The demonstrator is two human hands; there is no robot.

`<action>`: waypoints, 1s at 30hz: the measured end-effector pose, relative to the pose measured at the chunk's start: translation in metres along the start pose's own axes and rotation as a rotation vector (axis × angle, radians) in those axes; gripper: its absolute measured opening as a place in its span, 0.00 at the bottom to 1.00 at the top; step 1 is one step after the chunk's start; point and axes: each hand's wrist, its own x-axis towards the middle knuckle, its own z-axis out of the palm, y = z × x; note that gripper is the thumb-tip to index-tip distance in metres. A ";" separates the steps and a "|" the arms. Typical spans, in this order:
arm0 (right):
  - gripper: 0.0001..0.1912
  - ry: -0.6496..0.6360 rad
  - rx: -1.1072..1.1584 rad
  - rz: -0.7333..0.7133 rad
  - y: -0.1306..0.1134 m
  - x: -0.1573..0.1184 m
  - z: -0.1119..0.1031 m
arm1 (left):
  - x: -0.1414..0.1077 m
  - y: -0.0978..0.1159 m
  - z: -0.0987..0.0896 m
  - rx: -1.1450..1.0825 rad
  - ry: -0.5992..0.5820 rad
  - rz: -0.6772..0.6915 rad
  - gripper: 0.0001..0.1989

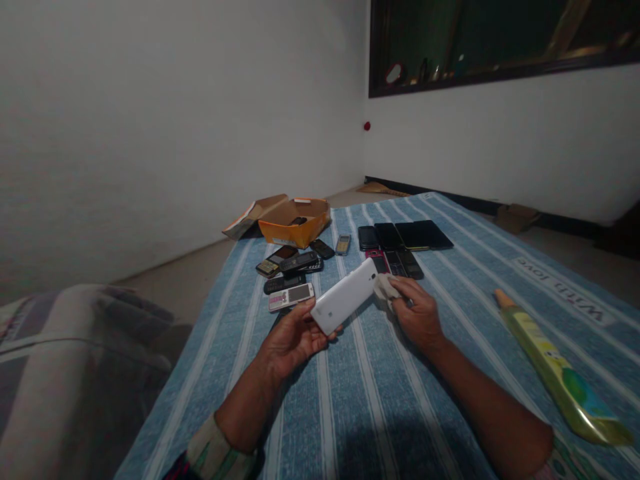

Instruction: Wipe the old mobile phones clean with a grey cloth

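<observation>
At the left of the centre, an orange box point(285, 235) is seen with its flap raised, and a small dark phone point(299, 221) can be made out inside. Below it, a loose cluster of keypad phones point(299, 261) is spread on the striped blue cloth point(210, 373), some overlapping; they could be knocked or scattered if the left hand point(290, 340) were swung sideways, since a pink-and-white phone point(291, 297) lies just beside it.

In the middle of the frame, the white phone point(345, 300) is held tilted, its lower end gripped between the left thumb and fingers, which are closed around it. Because only that end is supported, it could be twisted loose by a hard push at the far corner. There, a pale rag point(384, 288) is pinched in the closed fingers of the right hand point(416, 310); whether the phone is touched by it cannot be told.

Right of the centre, dark phones point(395, 263) are set close together and could be caught by a trailing rag. At the lower right, a yellow-green bottle point(560, 373) is laid on its side; leakage could be caused by a loose cap.
</observation>
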 end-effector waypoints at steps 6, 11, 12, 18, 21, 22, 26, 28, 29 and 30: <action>0.20 -0.001 0.009 0.027 0.000 -0.001 0.000 | -0.003 0.000 0.003 0.066 -0.010 0.024 0.23; 0.19 0.001 0.021 0.075 0.001 0.002 -0.003 | -0.005 -0.008 0.010 0.306 0.060 0.211 0.17; 0.19 0.009 0.023 0.094 0.002 0.003 -0.004 | -0.005 -0.012 0.011 0.371 0.105 0.279 0.16; 0.16 0.046 -0.015 0.157 0.014 0.007 -0.011 | -0.003 -0.033 0.016 0.772 0.229 0.499 0.22; 0.20 -0.078 -0.121 0.057 0.014 0.005 -0.011 | -0.003 -0.043 0.017 1.074 0.250 0.639 0.23; 0.21 -0.162 -0.178 0.029 0.011 0.003 -0.010 | -0.003 -0.047 0.017 1.146 0.247 0.690 0.24; 0.22 -0.501 -0.381 -0.005 -0.012 -0.013 0.001 | 0.001 -0.058 0.013 1.282 0.202 0.848 0.30; 0.21 -0.589 -0.365 -0.046 -0.029 -0.023 0.010 | 0.005 -0.061 0.011 1.286 0.186 0.863 0.33; 0.20 -0.634 -0.328 -0.077 -0.036 -0.027 0.014 | 0.006 -0.062 0.010 1.278 0.180 0.864 0.34; 0.19 -0.684 -0.295 -0.112 -0.042 -0.031 0.018 | 0.007 -0.063 0.009 1.265 0.175 0.868 0.34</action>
